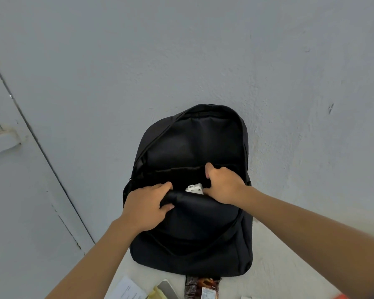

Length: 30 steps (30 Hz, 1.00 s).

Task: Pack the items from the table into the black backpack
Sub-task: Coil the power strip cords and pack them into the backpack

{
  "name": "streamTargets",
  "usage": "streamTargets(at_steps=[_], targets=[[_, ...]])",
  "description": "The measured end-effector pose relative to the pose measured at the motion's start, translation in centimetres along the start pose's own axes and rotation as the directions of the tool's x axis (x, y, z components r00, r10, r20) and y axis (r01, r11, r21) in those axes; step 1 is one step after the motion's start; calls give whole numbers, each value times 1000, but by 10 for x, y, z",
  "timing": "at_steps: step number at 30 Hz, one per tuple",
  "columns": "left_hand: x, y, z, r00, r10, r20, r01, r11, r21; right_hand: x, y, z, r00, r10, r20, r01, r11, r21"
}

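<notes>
Black backpack (pixel 190 234) sits upright on the white counter (pixel 279 266), its back against the grey wall (pixel 203 50). Main compartment unzipped and wide open, dark lining showing. The front panel (pixel 194 201) is folded down toward the camera.

Left hand (pixel 145 209) grips the rolled top edge of the front panel: fingers curled over the edge from above, thumb pressed against the outer side.

Right hand (pixel 224 184) reaches into the opening from the right, thumb raised near the edge of an inner pocket, fingers curled down into the bag. A small white object (pixel 194 188), type unclear, sits just inside the opening, touching the right fingers. The fingertips are hidden, so cannot tell whether they actually pinch it.

Still on the counter at the bottom edge, in front of the backpack:
- white paper (pixel 127 289)
- yellow item (pixel 157 295), partly cut off
- flat grey item (pixel 167 288), just right of the yellow one
- brown snack wrapper (pixel 203 287), touching the backpack base

Grey door (pixel 20 190) at left. Orange sleeve (pixel 343 296) just visible at bottom right.
</notes>
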<state>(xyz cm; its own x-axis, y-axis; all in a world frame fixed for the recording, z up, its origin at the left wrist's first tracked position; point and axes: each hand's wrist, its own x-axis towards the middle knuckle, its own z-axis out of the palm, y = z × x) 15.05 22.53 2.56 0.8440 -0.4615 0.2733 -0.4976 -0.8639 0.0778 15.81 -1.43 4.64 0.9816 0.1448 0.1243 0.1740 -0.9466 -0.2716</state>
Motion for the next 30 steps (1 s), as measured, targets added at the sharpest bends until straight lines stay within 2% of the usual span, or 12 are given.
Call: streamTargets(at_steps=[3, 6, 8, 11, 13, 17, 21, 24, 30], targets=[[6, 5, 3, 1000, 1, 7, -1, 1000, -10, -2, -4, -5, 987, -113, 114, 136, 967, -216], [10, 8, 6, 1000, -4, 24, 3, 1000, 7, 4, -7, -2, 959, -138, 248, 225, 903, -366], [13, 8, 7, 1000, -21, 23, 21, 1000, 16, 8, -4, 1, 966, -144, 216, 205, 934, -292], [12, 6, 8, 999, -37, -4, 37, 999, 31, 7, 6, 8, 991, -130, 24, 132, 989, -60], [10, 5, 10, 999, -33, -31, 33, 999, 18, 6, 15, 10, 996, -83, -30, 84, 996, 21], [12, 8, 11, 1000, 8, -20, -8, 1000, -14, 3, 17, 8, 984, -135, 120, 142, 989, -48], [11, 11, 12, 1000, 12, -17, -12, 1000, 0, 6, 8, 6, 948, -131, 290, 206, 947, -246], [10, 13, 15, 1000, 15, -21, -14, 1000, 26, 9, 1, 4, 946, -139, 293, 219, 941, -260], [5, 10, 17, 1000, -4, -30, 5, 1000, 11, 6, 0, 15, 969, -173, 174, 184, 982, -51]])
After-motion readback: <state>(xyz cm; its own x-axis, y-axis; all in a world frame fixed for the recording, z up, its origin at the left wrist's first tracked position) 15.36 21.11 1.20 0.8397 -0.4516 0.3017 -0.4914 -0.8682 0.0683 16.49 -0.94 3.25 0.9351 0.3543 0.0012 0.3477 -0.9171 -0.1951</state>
